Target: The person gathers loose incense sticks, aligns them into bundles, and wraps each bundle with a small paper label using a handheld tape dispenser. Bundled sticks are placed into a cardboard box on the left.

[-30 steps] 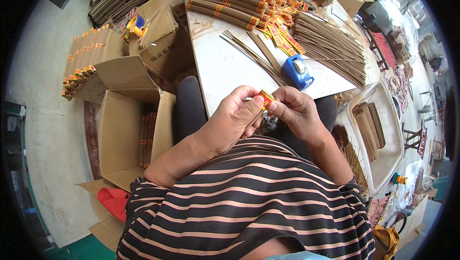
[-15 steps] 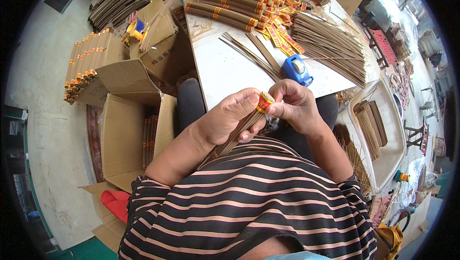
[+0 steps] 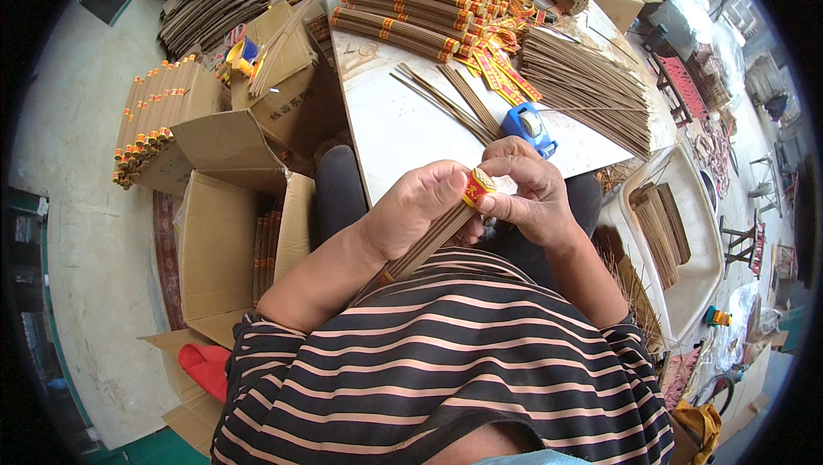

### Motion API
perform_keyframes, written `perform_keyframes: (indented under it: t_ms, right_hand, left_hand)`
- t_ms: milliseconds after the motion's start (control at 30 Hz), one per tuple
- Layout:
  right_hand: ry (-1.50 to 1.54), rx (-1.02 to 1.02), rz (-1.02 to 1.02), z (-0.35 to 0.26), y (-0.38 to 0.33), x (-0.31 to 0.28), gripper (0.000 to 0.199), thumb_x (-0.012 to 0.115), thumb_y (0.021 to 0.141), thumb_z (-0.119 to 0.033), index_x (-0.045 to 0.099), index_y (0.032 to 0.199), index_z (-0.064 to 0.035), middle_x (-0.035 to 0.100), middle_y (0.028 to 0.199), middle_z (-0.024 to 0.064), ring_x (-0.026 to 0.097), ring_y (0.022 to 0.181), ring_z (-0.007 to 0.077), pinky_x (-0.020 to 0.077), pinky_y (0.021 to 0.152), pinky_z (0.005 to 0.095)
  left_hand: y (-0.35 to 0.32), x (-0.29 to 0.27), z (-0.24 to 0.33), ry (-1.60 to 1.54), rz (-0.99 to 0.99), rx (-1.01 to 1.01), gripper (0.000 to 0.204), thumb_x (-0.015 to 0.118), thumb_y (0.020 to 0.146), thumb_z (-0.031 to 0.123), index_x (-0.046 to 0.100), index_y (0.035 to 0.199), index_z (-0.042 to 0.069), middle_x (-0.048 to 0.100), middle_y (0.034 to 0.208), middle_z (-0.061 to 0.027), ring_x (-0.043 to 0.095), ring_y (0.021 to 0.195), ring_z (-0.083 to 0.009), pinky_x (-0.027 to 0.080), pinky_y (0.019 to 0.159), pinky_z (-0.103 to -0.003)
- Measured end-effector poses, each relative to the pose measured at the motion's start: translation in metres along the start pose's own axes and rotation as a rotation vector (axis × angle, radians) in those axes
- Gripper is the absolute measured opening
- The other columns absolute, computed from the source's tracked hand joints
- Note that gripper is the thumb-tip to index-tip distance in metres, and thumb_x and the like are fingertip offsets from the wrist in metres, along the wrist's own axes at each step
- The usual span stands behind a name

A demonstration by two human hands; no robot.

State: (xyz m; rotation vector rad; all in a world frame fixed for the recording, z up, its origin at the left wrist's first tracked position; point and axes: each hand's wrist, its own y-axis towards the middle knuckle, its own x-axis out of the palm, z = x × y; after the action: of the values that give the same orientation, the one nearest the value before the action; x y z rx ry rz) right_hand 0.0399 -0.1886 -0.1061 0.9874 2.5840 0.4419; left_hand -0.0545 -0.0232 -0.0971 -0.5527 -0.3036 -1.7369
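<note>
item: bundle of incense sticks (image 3: 429,242), held over my lap at the table's (image 3: 403,131) near edge. my left hand (image 3: 420,208) closed around it; my right hand (image 3: 527,195) pinched its red-and-yellow label (image 3: 477,188). blue tape dispenser (image 3: 529,126) just beyond; banded bundles (image 3: 403,11) far.

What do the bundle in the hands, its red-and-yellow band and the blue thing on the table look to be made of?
Bundle of sticks: thin brown rods, matte, probably incense paste on wood or bamboo; the core isn't visible. Band: looks like glossy printed paper, bent around the bundle's end. Blue tape dispenser: smooth, shiny, likely moulded plastic. Table: flat white top, material unclear.
</note>
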Motion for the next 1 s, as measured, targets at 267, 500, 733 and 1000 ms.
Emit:
perform_keyframes:
  t_ms: [267, 500, 733, 1000]
  right_hand:
    - [-0.102, 0.042, 0.056, -0.009, -0.001, 0.002, 0.026, 0.075, 0.071, -0.023, 0.065, 0.083, -0.0016, 0.055, 0.087, 0.0077, 0.055, 0.082, 0.0177, 0.0438, 0.074, 0.0281]
    - [-0.076, 0.077, 0.041, -0.005, -0.005, -0.001, 0.030, 0.076, 0.070, -0.028, 0.065, 0.081, -0.0022, 0.056, 0.081, 0.0073, 0.054, 0.079, 0.0182, 0.0443, 0.070, 0.0294]
    - [-0.044, 0.120, 0.043, 0.005, -0.009, -0.003, 0.028, 0.076, 0.070, -0.025, 0.064, 0.079, -0.0021, 0.056, 0.078, 0.0062, 0.053, 0.075, 0.0169, 0.0436, 0.067, 0.0276]
    - [0.273, 0.439, 0.074, 0.014, -0.009, -0.016, 0.024, 0.071, 0.077, -0.021, 0.060, 0.082, -0.0004, 0.057, 0.074, 0.0022, 0.051, 0.072, 0.0095, 0.0421, 0.065, 0.0233]
  left_hand:
    - [-0.002, 0.006, -0.005, 0.278, 0.144, 0.145, 0.036, 0.047, 0.094, 0.030, 0.046, 0.112, -0.001, 0.056, 0.092, -0.0062, 0.055, 0.077, -0.0090, 0.047, 0.068, -0.021]
    - [-0.004, 0.009, 0.004, 0.367, 0.026, -0.017, 0.052, 0.042, 0.095, 0.033, 0.038, 0.129, -0.006, 0.056, 0.092, -0.0063, 0.055, 0.081, -0.0098, 0.047, 0.073, -0.021]
    - [0.003, 0.006, 0.005, 0.128, 0.046, -0.204, 0.044, 0.048, 0.093, 0.031, 0.046, 0.120, -0.004, 0.056, 0.079, -0.0038, 0.054, 0.065, -0.0067, 0.045, 0.059, -0.016]
    - [0.009, 0.007, 0.002, 0.154, 0.151, -0.262, 0.034, 0.049, 0.093, 0.031, 0.054, 0.103, -0.001, 0.055, 0.070, -0.0024, 0.049, 0.056, -0.0049, 0.039, 0.049, -0.015]
